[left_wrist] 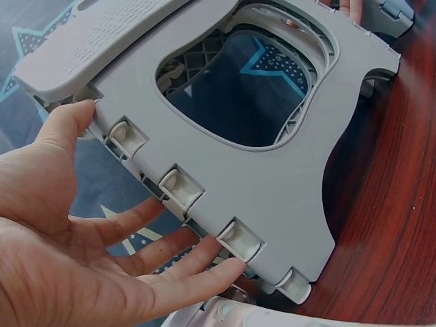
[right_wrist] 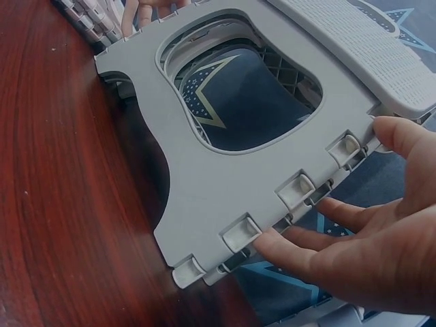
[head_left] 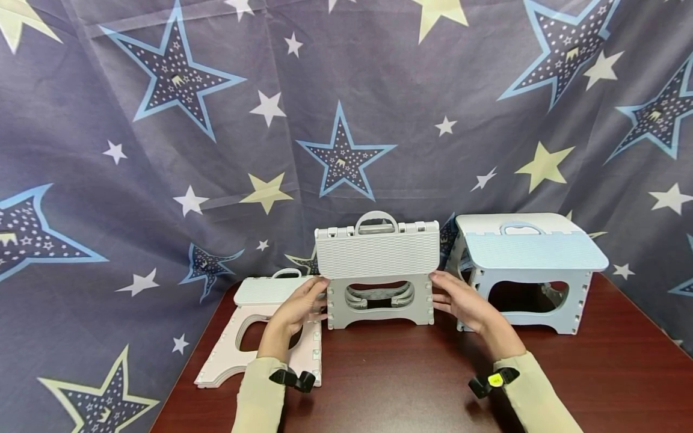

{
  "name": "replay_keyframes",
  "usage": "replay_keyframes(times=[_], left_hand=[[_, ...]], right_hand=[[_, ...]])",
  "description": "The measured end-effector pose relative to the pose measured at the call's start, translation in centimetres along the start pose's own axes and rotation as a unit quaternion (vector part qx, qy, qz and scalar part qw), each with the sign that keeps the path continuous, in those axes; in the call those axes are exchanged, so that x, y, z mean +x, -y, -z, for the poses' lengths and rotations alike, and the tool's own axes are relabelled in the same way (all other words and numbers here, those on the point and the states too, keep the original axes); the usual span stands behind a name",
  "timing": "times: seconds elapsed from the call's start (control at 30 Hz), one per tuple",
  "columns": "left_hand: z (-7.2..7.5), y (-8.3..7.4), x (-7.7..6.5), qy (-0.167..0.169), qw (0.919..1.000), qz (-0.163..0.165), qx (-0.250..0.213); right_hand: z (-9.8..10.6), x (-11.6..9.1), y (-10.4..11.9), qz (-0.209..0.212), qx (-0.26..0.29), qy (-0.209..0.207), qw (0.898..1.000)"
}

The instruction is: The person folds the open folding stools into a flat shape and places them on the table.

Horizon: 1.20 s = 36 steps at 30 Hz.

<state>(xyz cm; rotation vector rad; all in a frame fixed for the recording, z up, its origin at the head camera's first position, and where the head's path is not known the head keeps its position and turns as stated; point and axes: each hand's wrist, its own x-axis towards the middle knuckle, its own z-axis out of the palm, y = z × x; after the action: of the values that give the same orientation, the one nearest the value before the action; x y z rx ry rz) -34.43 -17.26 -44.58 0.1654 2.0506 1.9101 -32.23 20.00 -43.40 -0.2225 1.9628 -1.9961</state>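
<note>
A grey folding step stool (head_left: 378,252) stands upright, partly folded, on the table; its front seat panel hangs steeply and its carry handle points up. My left hand (head_left: 300,300) is at its left side. In the left wrist view the thumb touches the corner just below the seat panel (left_wrist: 102,51), with the other fingers spread along the hinged leg edge. My right hand (head_left: 460,300) mirrors this at the right side. Its thumb touches near the seat panel in the right wrist view, and its spread fingers reach the hinged edge (right_wrist: 300,187), some tips passing behind it.
To the left, a folded pink and white step stool (head_left: 271,291) lies on the dark red table (head_left: 390,379), close by my left hand. An unfolded blue and white step stool (head_left: 533,252) stands at the right. A star-patterned cloth (head_left: 411,108) hangs behind the table.
</note>
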Motion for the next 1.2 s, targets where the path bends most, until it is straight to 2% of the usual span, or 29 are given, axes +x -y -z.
replay_keyframes(times=[1.2], left_hand=[[-0.02, 0.15, -0.04, -0.017, 0.9998, -0.001, -0.002]], right_hand=[[0.02, 0.02, -0.06, 0.008, 0.001, -0.007, 1.000]])
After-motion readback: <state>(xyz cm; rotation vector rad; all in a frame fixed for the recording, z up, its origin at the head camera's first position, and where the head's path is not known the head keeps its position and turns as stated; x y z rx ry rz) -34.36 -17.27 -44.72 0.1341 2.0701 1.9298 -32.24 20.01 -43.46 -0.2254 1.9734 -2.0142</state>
